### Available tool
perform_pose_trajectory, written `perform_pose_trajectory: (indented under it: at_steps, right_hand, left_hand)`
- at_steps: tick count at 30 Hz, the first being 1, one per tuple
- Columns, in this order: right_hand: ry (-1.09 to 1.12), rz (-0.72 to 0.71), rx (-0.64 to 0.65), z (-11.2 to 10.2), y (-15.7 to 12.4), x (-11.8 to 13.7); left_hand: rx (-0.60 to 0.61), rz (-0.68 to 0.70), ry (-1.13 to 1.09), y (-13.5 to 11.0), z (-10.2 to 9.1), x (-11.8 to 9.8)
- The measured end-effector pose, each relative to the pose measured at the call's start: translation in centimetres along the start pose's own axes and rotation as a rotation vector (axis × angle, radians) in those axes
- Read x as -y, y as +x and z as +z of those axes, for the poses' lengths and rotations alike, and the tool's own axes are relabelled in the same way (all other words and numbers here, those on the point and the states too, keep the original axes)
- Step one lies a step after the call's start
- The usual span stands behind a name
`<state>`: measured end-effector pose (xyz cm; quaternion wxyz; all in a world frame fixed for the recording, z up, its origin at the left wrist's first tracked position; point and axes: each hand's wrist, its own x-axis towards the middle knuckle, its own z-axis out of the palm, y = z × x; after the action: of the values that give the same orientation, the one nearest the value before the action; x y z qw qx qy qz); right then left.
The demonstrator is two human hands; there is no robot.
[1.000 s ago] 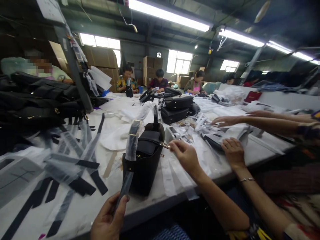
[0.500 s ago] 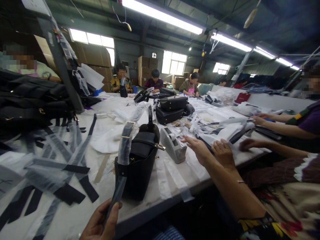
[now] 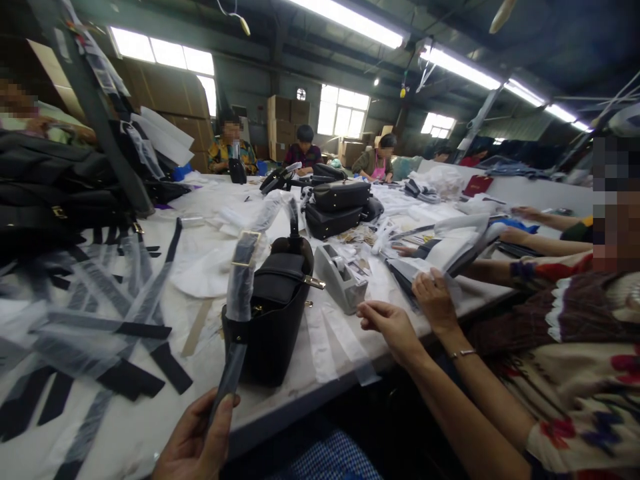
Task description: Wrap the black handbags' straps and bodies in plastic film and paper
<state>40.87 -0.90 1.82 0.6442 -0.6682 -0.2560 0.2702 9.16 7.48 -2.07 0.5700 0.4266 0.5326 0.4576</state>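
A black handbag [image 3: 280, 333] stands on the table near its front edge. Clear plastic film covers its raised strap [image 3: 243, 263], which has a gold buckle. My left hand [image 3: 200, 430] is closed on the lower, film-wrapped end of the strap, thumb on top. My right hand [image 3: 393, 327] is out to the right with thumb and fingers pinched together; whatever may be between them is too small to make out. Just beyond its fingertips stands a grey tape dispenser [image 3: 340, 280]. Strips of clear tape [image 3: 323, 347] stick to the table between bag and hand.
Film-wrapped black straps [image 3: 135, 327] lie scattered on the left, below a heap of black bags [image 3: 40, 180]. More bags [image 3: 340, 200] are stacked mid-table. At right, a co-worker's hand [image 3: 435, 300] touches white wrapping [image 3: 450, 247]. A metal post [image 3: 95, 113] rises at left.
My right hand has drawn back and down from the tape dispenser, its spread fingers now pinched. My left hand keeps hold of the strap. The co-worker at right has leaned into view.
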Motion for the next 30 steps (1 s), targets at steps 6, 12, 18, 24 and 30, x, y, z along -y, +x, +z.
perform_pose_trajectory:
  at_steps: [6,12,18,24,30]
  right_hand:
    - [0.013,-0.005,0.500,8.3,-6.8,3.2]
    - [0.013,-0.010,0.650,15.7,-9.3,2.9]
    - [-0.202,-0.022,0.638,16.1,-7.7,2.2]
    - [-0.095,-0.074,0.811,14.8,-7.4,1.9]
    - [-0.091,-0.197,0.645,16.1,-8.4,0.7]
  left_hand:
    - [0.018,0.080,0.002,-1.1,0.5,-0.7]
    - [0.075,0.217,0.012,-1.1,0.4,-0.8]
    - [0.152,0.113,-0.104,-1.6,0.0,-1.5]
    - [0.378,-0.240,-0.290,-2.1,-0.5,-2.6]
    - [0.415,-0.329,-0.274,-2.1,-0.3,-2.6]
